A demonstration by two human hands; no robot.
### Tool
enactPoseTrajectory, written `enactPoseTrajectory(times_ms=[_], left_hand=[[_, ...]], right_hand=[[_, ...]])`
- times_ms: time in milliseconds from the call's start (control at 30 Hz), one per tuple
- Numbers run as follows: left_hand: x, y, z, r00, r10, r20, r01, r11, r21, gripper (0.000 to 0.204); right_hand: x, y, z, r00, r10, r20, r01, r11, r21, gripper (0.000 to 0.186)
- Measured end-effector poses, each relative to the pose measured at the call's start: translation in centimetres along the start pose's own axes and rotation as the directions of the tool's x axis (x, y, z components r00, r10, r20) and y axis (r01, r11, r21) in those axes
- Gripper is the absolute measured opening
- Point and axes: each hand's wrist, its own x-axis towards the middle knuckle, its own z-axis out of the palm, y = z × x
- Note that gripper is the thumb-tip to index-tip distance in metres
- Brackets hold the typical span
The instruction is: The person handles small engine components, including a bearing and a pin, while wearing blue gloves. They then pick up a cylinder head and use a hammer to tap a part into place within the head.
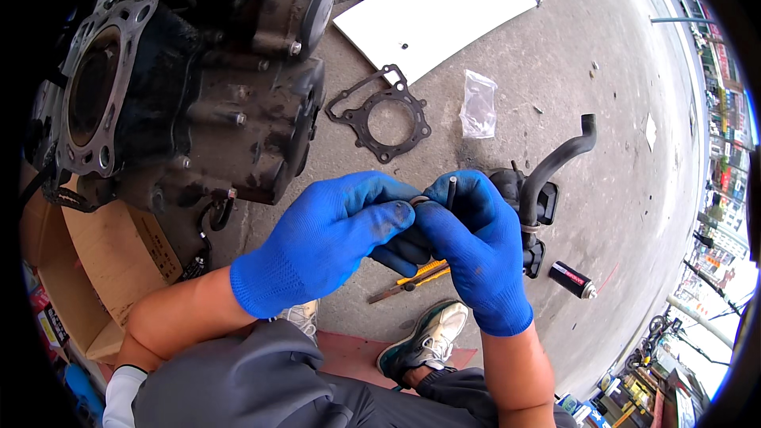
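Both my hands, in blue knit gloves, meet in front of me above the concrete. My left hand point(325, 226) is closed, with its thumb and fingers pinching a small ring-edged metal part point(418, 200), mostly hidden by the gloves. Curled close against it, my right hand point(476, 238) holds a thin dark metal rod point(452, 190) whose end sticks up between thumb and fingers. Whether rod and ring are one piece I cannot tell. Just below the hands lies a yellow utility knife point(428, 273) on the ground.
A large dark engine block point(230, 111) stands at the left, beside an open cardboard box point(111, 261). Beyond my hands lie a flat gasket point(357, 123), a white panel point(436, 12) and a clear plastic bag point(479, 103). A carburetor-like part with a black hose point(547, 166) and a spray can point(572, 280) sit right.
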Motion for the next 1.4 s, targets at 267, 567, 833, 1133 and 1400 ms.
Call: enactPoseTrajectory(times_ms=[267,567,833,1133,1400], left_hand=[[0.0,0.2,0.2,1.000,-0.010,-0.003,0.010,1.000,-0.030,0.034],[0.1,-0.1,0.1,1.000,0.015,-0.015,-0.014,1.000,0.021,0.034],[-0.1,0.0,0.2,0.996,0.068,-0.058,-0.055,0.977,0.208,0.029],[-0.5,0.2,-1.3,0.998,0.052,0.048,-0.044,0.989,-0.139,0.033],[-1.5,-0.7,-2.2,0.957,0.167,0.236,-0.016,0.845,-0.534,0.030]], right_hand=[[0.2,0.0,-0.8,0.996,0.055,0.070,-0.063,0.991,0.118,0.019],[0.4,0.3,-0.4,0.998,0.061,0.032,-0.065,0.985,0.161,0.018],[0.1,0.1,-0.4,0.992,0.101,0.069,-0.111,0.983,0.150,0.019],[-0.8,-2.6,-1.3,0.991,0.044,0.124,-0.075,0.964,0.255,0.023],[-1.6,-4.3,-1.8,0.895,-0.305,0.326,0.409,0.854,-0.321,0.023]])
